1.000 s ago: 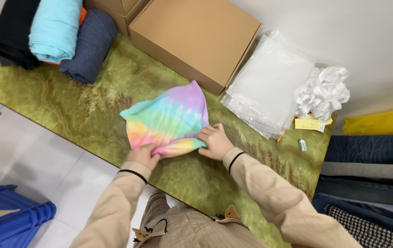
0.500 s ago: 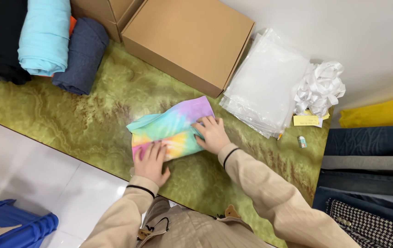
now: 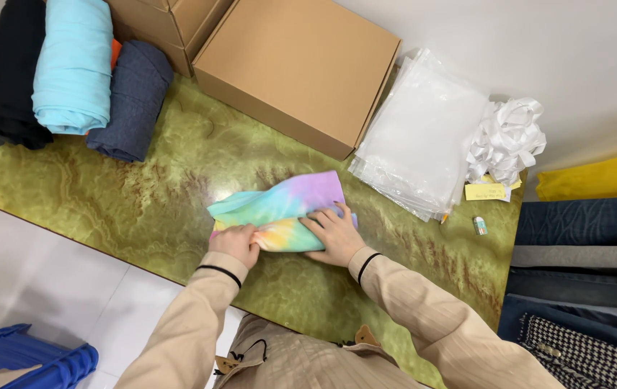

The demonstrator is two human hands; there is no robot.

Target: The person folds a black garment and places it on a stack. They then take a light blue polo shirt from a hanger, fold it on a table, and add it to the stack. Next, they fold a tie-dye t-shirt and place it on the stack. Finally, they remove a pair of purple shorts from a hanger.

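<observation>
Both hands are pressing down on a tie-dye cloth (image 3: 283, 210), pastel green, purple, yellow and pink, which is lying folded near the front edge of a green marbled table (image 3: 143, 194). The left hand (image 3: 236, 243) is curling its fingers over the cloth's lower left edge, gripping the fold. The right hand (image 3: 335, 234) is lying flat and spread on the cloth's right end, fingers pointing left.

Behind the cloth a closed brown cardboard box (image 3: 298, 68) is sitting flat, with another cardboard box (image 3: 161, 25) to its left. Right of the box a stack of clear plastic bags (image 3: 424, 137) is lying, and beside it a heap of white ribbon (image 3: 507, 140). A small yellow paper label (image 3: 486, 191) is peeking out below the ribbon, with a tiny white object (image 3: 480, 225) near it.

At the table's far left, rolled fabrics are resting side by side: black (image 3: 2, 72), light blue (image 3: 74, 65) and dark blue-grey (image 3: 127, 97). Folded dark fabrics (image 3: 582, 252) are piling at the right, under a yellow one (image 3: 600, 176).
</observation>
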